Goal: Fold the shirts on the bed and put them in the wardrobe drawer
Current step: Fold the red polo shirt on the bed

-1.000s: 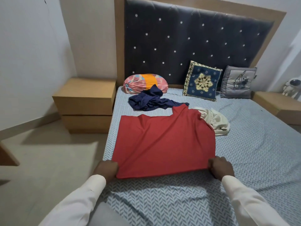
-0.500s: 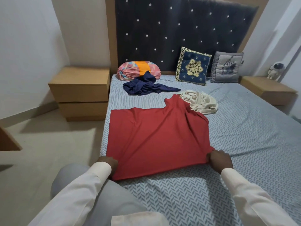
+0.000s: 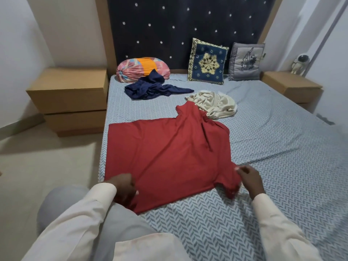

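Red shirt point(image 3: 169, 153) lies flat at the bed's point(image 3: 273, 185) left edge. Your left hand point(image 3: 123, 189) grips its near corner; your right hand point(image 3: 249, 180) pinches its sleeve. Navy shirt point(image 3: 150, 89) and cream shirt point(image 3: 216, 104) lie crumpled beyond.

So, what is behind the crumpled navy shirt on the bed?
A pink and orange bolster pillow lies just behind the navy shirt, against the dark headboard. The shirt's raised fold covers part of the pillow's lower front; what lies there cannot be seen.
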Tool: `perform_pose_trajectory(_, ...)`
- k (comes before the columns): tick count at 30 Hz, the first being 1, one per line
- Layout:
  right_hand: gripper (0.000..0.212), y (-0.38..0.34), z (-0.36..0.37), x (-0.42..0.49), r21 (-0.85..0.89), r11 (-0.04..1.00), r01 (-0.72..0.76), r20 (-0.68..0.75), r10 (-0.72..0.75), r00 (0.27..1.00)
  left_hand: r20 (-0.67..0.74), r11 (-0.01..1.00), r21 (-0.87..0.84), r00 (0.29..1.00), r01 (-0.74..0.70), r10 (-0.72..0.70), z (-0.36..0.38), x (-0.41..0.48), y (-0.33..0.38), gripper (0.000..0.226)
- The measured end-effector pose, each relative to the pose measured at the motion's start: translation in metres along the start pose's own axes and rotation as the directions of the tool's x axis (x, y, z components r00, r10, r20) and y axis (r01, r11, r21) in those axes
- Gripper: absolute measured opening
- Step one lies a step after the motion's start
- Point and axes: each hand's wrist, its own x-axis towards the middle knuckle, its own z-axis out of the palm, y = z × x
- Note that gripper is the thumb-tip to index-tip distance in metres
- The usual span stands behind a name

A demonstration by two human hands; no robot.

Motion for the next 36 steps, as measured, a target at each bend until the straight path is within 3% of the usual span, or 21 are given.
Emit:
perform_pose_trajectory(1,0.008,0.010,0.001,0.009,-0.011,0.997,-0.079,-0.144,0.076,0.987,-0.067,0.998,-0.045,0.997,-0.033,0.030,0.000,0.008,0.008,0.028)
perform_pose_trajectory(2,0.018,0.017,0.003,0.015,-0.069,0.980,-0.187,-0.201,0.170,0.965,-0.113,0.995,-0.071,0.991,-0.072,0.064,0.000,0.014,0.021,0.032)
perform_pose_trajectory(4,0.047,0.032,0.017,0.026,-0.226,0.909,-0.350,-0.139,0.325,0.935,-0.148,0.988,-0.077,0.981,-0.135,0.123,0.010,0.023,0.048,0.050)
perform_pose_trajectory(7,0.078,0.052,0.046,0.050,-0.228,0.927,-0.298,0.023,0.311,0.950,-0.086,0.981,-0.030,0.979,-0.190,0.186,0.033,0.034,0.080,0.068)
perform_pose_trajectory(8,0.076,0.052,0.053,0.055,-0.200,0.933,-0.298,0.035,0.311,0.950,-0.070,0.981,-0.016,0.979,-0.191,0.190,0.039,0.038,0.084,0.072)
perform_pose_trajectory(10,0.050,0.031,0.057,0.048,-0.134,0.951,-0.277,0.040,0.284,0.958,-0.050,0.983,-0.036,0.982,-0.182,0.180,0.044,0.044,0.077,0.075)
perform_pose_trajectory(12,0.015,0.003,0.053,0.037,0.130,0.959,-0.252,0.096,0.241,0.966,-0.064,0.979,-0.089,0.982,-0.182,0.177,0.042,0.048,0.065,0.069)
perform_pose_trajectory(15,0.028,-0.009,0.037,0.045,0.505,0.811,-0.294,0.284,0.166,0.944,-0.103,0.967,-0.177,0.980,-0.184,0.168,0.040,0.054,0.050,0.061)
perform_pose_trajectory(17,0.044,-0.013,0.023,0.046,0.609,0.717,-0.339,0.385,0.106,0.917,-0.117,0.966,-0.166,0.977,-0.196,0.178,0.041,0.054,0.050,0.060)
perform_pose_trajectory(18,0.042,-0.019,0.015,0.043,0.602,0.709,-0.367,0.435,0.094,0.895,-0.121,0.969,-0.149,0.976,-0.196,0.179,0.041,0.055,0.051,0.061)
perform_pose_trajectory(20,0.027,-0.025,0.003,0.038,0.470,0.795,-0.383,0.538,0.086,0.839,-0.135,0.976,-0.109,0.975,-0.190,0.175,0.043,0.056,0.053,0.062)
perform_pose_trajectory(22,0.036,-0.026,-0.008,0.039,0.234,0.908,-0.349,0.627,0.134,0.767,-0.184,0.982,-0.018,0.966,-0.187,0.180,0.044,0.057,0.053,0.065)
perform_pose_trajectory(25,0.023,-0.025,-0.030,0.048,0.130,0.947,-0.293,0.522,0.186,0.833,-0.284,0.974,0.142,0.935,-0.177,0.211,0.042,0.057,0.053,0.073)
perform_pose_trajectory(27,0.008,-0.017,-0.050,0.051,0.131,0.954,-0.270,0.373,0.205,0.905,-0.261,0.974,0.164,0.945,-0.155,0.195,0.043,0.057,0.053,0.083)
perform_pose_trajectory(29,0.014,0.006,-0.069,0.055,0.019,0.966,-0.257,0.180,0.250,0.951,-0.204,0.979,0.155,0.965,-0.135,0.165,0.045,0.056,0.053,0.089)
perform_pose_trajectory(31,0.017,0.036,-0.080,0.055,-0.141,0.941,-0.309,0.012,0.314,0.950,-0.174,0.979,0.163,0.974,-0.120,0.148,0.046,0.057,0.053,0.090)
perform_pose_trajectory(33,0.017,0.063,-0.081,0.053,-0.328,0.862,-0.387,-0.017,0.404,0.915,-0.179,0.977,0.180,0.973,-0.115,0.148,0.045,0.056,0.053,0.088)
perform_pose_trajectory(36,0.045,0.070,-0.063,0.050,-0.423,0.767,-0.483,-0.142,0.470,0.871,-0.206,0.976,0.186,0.967,-0.113,0.151,0.044,0.058,0.054,0.085)
